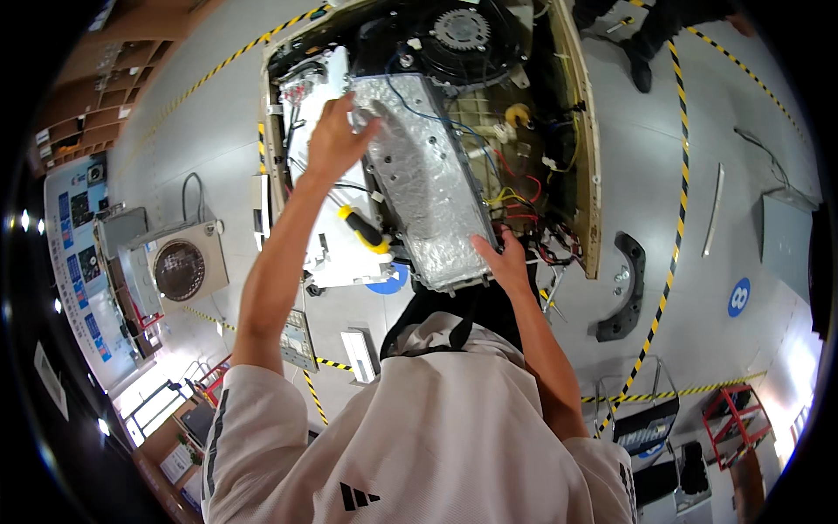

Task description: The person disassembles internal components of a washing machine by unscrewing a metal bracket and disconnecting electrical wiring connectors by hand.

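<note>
A long foil-covered box (423, 179) lies at a slant across the opened appliance. My left hand (340, 140) is at its upper left end, fingers curled at the edge and thumb toward the foil. My right hand (502, 258) holds its lower right edge, thumb on top and fingers partly hidden. A yellow-and-black screwdriver (362, 227) rests on the white panel (314, 258) to the left of the box. A round black housing with a toothed metal disc (463, 31) sits beyond the box. Coloured wires (515, 196) run along the right inside the cabinet.
Another person's dark-clothed legs and shoe (642, 65) are at the upper right. A curved dark bracket (624, 288) lies on the floor to the right. An outdoor unit (209, 271) stands at left. A red rack (729, 419) and a chair-like frame (646, 419) are at lower right.
</note>
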`<state>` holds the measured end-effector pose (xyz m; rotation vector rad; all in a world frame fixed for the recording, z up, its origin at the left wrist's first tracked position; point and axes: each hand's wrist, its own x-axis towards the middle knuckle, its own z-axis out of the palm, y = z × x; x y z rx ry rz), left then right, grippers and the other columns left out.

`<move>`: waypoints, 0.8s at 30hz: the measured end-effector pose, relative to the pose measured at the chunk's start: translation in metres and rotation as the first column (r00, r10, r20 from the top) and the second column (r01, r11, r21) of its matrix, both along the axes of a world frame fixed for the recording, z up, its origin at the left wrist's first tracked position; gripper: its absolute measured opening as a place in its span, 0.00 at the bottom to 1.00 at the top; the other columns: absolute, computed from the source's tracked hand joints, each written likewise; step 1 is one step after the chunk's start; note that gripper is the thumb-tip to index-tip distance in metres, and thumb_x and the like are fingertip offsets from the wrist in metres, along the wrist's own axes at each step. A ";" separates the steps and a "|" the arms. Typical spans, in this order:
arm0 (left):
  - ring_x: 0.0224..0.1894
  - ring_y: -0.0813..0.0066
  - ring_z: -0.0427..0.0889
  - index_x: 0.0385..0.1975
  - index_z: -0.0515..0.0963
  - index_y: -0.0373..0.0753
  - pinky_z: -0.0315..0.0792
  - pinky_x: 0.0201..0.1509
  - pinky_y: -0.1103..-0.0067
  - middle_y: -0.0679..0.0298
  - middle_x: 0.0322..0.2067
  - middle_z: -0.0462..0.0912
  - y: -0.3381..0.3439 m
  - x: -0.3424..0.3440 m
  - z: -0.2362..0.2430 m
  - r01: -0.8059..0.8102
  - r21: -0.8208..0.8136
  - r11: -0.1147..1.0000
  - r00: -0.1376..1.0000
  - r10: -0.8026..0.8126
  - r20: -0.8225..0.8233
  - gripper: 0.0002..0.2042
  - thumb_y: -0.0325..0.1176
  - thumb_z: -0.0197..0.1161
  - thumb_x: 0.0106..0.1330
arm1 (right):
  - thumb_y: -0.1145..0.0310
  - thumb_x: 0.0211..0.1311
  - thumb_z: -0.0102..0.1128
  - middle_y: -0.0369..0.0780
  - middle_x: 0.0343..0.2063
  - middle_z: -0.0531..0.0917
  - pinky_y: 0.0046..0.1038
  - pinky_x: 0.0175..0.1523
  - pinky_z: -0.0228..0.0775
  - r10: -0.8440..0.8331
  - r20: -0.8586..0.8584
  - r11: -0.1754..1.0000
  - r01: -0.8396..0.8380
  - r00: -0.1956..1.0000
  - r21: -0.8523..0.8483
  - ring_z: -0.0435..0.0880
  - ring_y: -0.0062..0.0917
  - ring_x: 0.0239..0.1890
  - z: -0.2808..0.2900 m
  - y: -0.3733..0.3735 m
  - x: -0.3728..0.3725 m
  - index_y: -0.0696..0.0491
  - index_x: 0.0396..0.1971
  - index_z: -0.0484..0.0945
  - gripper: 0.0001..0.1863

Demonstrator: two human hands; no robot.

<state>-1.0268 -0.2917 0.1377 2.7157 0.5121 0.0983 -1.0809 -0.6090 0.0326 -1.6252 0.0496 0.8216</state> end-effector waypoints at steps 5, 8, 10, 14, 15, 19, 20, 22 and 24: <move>0.39 0.55 0.76 0.42 0.73 0.35 0.72 0.41 0.71 0.54 0.41 0.73 -0.033 0.007 0.007 0.137 -0.086 0.987 0.985 -0.126 0.119 0.17 0.33 0.63 0.53 | 0.52 0.47 0.64 0.44 0.37 0.80 0.26 0.46 0.67 0.047 0.040 0.996 -0.043 0.998 -0.079 0.78 0.27 0.39 0.013 -0.003 0.003 0.60 0.45 0.72 0.31; 0.44 0.60 0.76 0.43 0.73 0.36 0.72 0.45 0.74 0.57 0.44 0.73 -0.053 0.016 0.005 0.264 -0.067 0.962 0.956 -0.251 0.153 0.16 0.30 0.63 0.54 | 0.52 0.48 0.64 0.43 0.36 0.80 0.25 0.45 0.67 0.067 0.030 0.990 -0.063 0.997 -0.123 0.79 0.27 0.37 0.019 -0.006 0.005 0.60 0.46 0.72 0.31; 0.47 0.59 0.74 0.44 0.73 0.37 0.70 0.48 0.73 0.59 0.47 0.72 -0.063 0.021 0.002 0.367 -0.051 0.929 0.927 -0.360 0.110 0.16 0.31 0.61 0.55 | 0.51 0.48 0.63 0.42 0.30 0.80 0.25 0.42 0.68 0.076 0.032 0.986 -0.071 0.997 -0.152 0.78 0.25 0.33 0.021 -0.006 0.006 0.59 0.42 0.74 0.29; 0.44 0.60 0.74 0.41 0.75 0.39 0.71 0.46 0.71 0.61 0.43 0.73 -0.073 0.026 -0.011 0.421 -0.038 0.906 0.906 -0.418 0.067 0.13 0.29 0.60 0.55 | 0.49 0.47 0.63 0.41 0.26 0.80 0.25 0.38 0.67 0.092 -0.008 0.978 -0.092 0.996 -0.187 0.77 0.24 0.29 0.026 -0.007 0.009 0.59 0.38 0.76 0.27; 0.43 0.61 0.75 0.39 0.75 0.38 0.71 0.45 0.71 0.62 0.41 0.73 -0.073 0.027 -0.012 0.417 -0.058 0.907 0.908 -0.413 0.066 0.12 0.28 0.60 0.54 | 0.49 0.47 0.63 0.40 0.25 0.80 0.25 0.38 0.67 0.084 -0.002 0.978 -0.083 0.996 -0.189 0.77 0.24 0.28 0.027 -0.007 0.009 0.59 0.37 0.76 0.27; 0.37 0.64 0.75 0.31 0.78 0.39 0.71 0.41 0.72 0.65 0.31 0.74 -0.070 0.032 -0.009 0.384 -0.065 0.921 0.923 -0.383 0.035 0.06 0.26 0.60 0.53 | 0.49 0.47 0.63 0.40 0.26 0.80 0.24 0.38 0.67 0.083 -0.004 0.985 -0.083 0.997 -0.149 0.77 0.23 0.29 0.023 -0.008 0.008 0.58 0.37 0.76 0.27; 0.36 0.64 0.75 0.30 0.78 0.39 0.71 0.39 0.73 0.65 0.30 0.74 -0.067 0.033 -0.007 0.415 -0.013 0.910 0.908 -0.414 0.066 0.06 0.26 0.60 0.52 | 0.49 0.47 0.63 0.40 0.26 0.80 0.24 0.38 0.67 0.087 -0.003 0.985 -0.087 0.996 -0.147 0.77 0.23 0.29 0.025 -0.008 0.009 0.58 0.37 0.76 0.27; 0.34 0.65 0.74 0.28 0.78 0.39 0.71 0.36 0.74 0.65 0.27 0.74 -0.061 0.032 -0.001 0.471 0.089 0.877 0.869 -0.479 0.124 0.05 0.25 0.61 0.51 | 0.49 0.47 0.63 0.40 0.26 0.80 0.23 0.39 0.67 0.098 -0.005 0.984 -0.097 0.995 -0.147 0.77 0.22 0.29 0.022 -0.009 0.009 0.58 0.37 0.77 0.26; 0.32 0.65 0.74 0.27 0.78 0.40 0.70 0.34 0.74 0.65 0.26 0.73 -0.061 0.029 0.007 0.553 0.173 0.815 0.790 -0.579 0.202 0.05 0.25 0.61 0.50 | 0.49 0.47 0.63 0.40 0.26 0.80 0.23 0.39 0.68 0.109 -0.011 0.982 -0.109 0.994 -0.153 0.77 0.22 0.30 0.015 -0.013 0.008 0.57 0.37 0.77 0.26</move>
